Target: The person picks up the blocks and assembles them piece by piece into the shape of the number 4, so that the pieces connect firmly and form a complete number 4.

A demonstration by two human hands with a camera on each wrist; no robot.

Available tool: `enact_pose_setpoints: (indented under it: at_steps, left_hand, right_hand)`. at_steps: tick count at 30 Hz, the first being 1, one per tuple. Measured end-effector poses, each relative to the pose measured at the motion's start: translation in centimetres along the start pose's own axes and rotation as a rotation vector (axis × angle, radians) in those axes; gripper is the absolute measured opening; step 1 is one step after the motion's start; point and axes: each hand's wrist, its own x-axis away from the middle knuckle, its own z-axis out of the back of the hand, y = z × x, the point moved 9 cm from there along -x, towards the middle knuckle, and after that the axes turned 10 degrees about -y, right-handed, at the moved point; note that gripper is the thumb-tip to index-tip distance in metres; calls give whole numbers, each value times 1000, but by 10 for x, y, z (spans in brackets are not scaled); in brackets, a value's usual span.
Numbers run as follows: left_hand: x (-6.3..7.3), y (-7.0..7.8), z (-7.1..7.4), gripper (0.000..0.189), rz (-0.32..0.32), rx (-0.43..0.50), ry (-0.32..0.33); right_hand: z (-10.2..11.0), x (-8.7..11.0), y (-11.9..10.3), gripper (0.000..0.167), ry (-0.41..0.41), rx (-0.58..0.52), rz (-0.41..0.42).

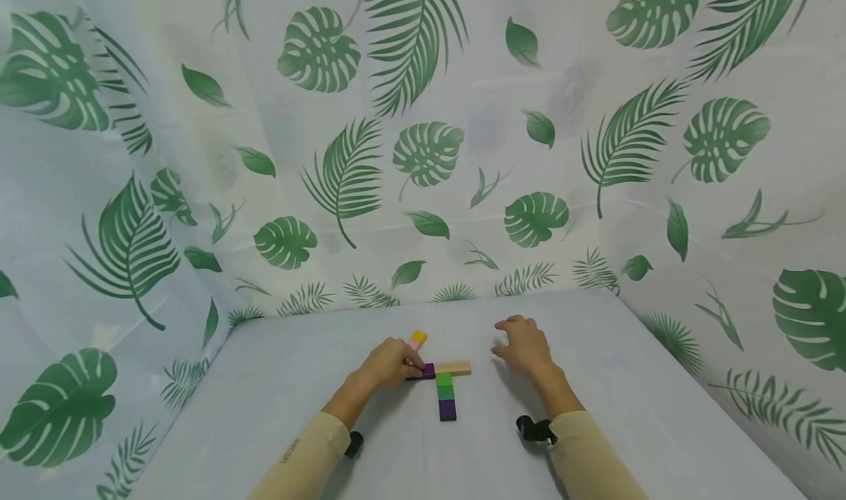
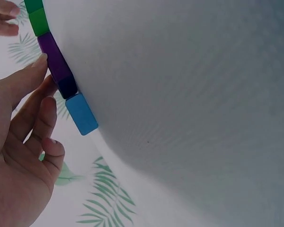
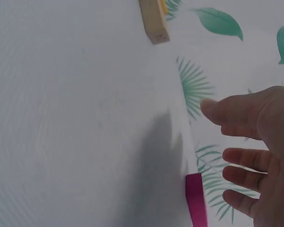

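My left hand [image 1: 388, 360] pinches a purple block [image 1: 427, 371] between thumb and fingers, close over the table. In the left wrist view, the thumb lies against the purple block [image 2: 57, 59], whose lower end is at a dark blue block [image 2: 68, 88]; a light blue block [image 2: 82, 113] follows. A plain wooden block [image 1: 454, 368] lies to the right of the purple one. Below it runs a column with a green block [image 1: 445, 384] and a dark purple block [image 1: 447, 410]. My right hand [image 1: 524, 344] hovers to the right, fingers apart and holding nothing.
Beyond the left hand lies a yellow block [image 1: 418, 336] beside a pink one. A magenta block [image 3: 196, 198] shows near the right hand in the right wrist view. Leaf-patterned sheets [image 1: 476, 118] stand behind and beside the white table [image 1: 297, 382].
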Motion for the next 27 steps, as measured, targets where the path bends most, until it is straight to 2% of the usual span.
enact_pose_setpoints:
  at_steps: [7,15,22,27]
  left_hand:
    - [3,-3,0,5,0,-16,-3]
    - [3,-5,0,4,-25,-23,27]
    - [0,-2,1,5,-23,-32,18]
    - [-1,-3,0,5,-15,-32,14]
  right_hand:
    - [1,5,19,51,-21,-7,-98]
    - [3,7,39,55,-12,-101,-105]
    - [14,10,56,44,31,-90,-117]
    - [13,12,66,35,-12,-138,-193]
